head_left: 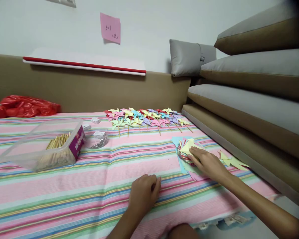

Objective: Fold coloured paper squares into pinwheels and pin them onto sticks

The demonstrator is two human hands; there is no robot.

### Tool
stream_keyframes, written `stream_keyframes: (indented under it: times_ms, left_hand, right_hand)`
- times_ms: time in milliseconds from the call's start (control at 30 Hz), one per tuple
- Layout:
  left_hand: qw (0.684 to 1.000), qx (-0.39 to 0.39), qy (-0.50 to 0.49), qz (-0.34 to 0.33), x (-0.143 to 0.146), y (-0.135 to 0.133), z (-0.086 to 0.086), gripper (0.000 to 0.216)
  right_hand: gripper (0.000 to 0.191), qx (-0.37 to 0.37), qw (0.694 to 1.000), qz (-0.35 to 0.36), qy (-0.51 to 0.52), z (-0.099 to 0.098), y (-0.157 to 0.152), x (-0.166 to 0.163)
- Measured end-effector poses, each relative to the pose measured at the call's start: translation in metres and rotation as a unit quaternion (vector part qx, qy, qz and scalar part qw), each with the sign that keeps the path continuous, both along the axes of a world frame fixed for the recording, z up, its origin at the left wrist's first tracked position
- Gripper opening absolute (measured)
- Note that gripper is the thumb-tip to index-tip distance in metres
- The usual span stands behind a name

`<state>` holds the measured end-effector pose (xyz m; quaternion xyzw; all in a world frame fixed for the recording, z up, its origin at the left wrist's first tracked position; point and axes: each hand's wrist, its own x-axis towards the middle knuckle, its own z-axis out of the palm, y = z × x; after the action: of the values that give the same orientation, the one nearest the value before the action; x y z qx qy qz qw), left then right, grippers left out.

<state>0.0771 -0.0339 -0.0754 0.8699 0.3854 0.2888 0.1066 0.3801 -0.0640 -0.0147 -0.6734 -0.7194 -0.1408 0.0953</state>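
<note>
My right hand (206, 161) reaches over a pile of cut paper pieces (184, 158) at the right of the cloth. Its fingers are stretched out over a pale yellow paper piece (187, 147) on top, with the thumb apart from them; what lies under the fingertips is hidden. Light blue, pink and green paper (183, 166) shows beneath the pile. My left hand (144, 193) rests on the striped cloth (89, 186) with its fingers curled in, and nothing shows in it. Beyond the right hand lie loose yellow paper pieces (233, 161).
Several finished paper pinwheels (144, 118) on sticks lie in rows at the back. At left stand a clear plastic box (20, 149) of wooden sticks (58, 142) and a round container (99, 141) of small metallic bits. Stacked cushions (251, 109) border the right side; a red plastic bag (30, 106) lies back left.
</note>
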Motion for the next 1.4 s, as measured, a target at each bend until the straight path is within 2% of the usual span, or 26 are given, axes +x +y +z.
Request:
stream_keyframes:
  times_ms: [133,267,400,533,733,1400]
  left_hand:
    - [1.0,0.008,0.01,-0.001,0.006,0.0,0.01,0.036]
    - [0.998,0.036,0.011,-0.05,0.036,0.002,0.03,0.019]
    - [0.993,0.069,0.043,-0.083,0.083,0.007,0.039,0.049]
    - [0.99,0.093,0.077,-0.073,0.112,0.012,0.029,0.051]
    - [0.987,0.11,0.103,-0.059,0.116,0.014,0.015,0.051]
    - [0.984,0.131,0.097,-0.072,0.117,0.016,0.008,0.049]
  right_hand:
    - [0.034,-0.005,1.0,0.026,0.008,-0.004,0.002,0.009]
    - [0.037,-0.01,0.999,0.036,0.004,-0.007,0.002,0.013]
    - [0.042,-0.009,0.999,0.033,-0.013,-0.01,-0.001,0.013]
    - [0.046,-0.007,0.999,0.029,-0.018,-0.015,-0.004,0.014]
    - [0.042,0.001,0.999,0.039,0.003,-0.014,-0.007,0.014]
    - [0.046,-0.01,0.999,0.037,-0.017,-0.02,-0.007,0.015]
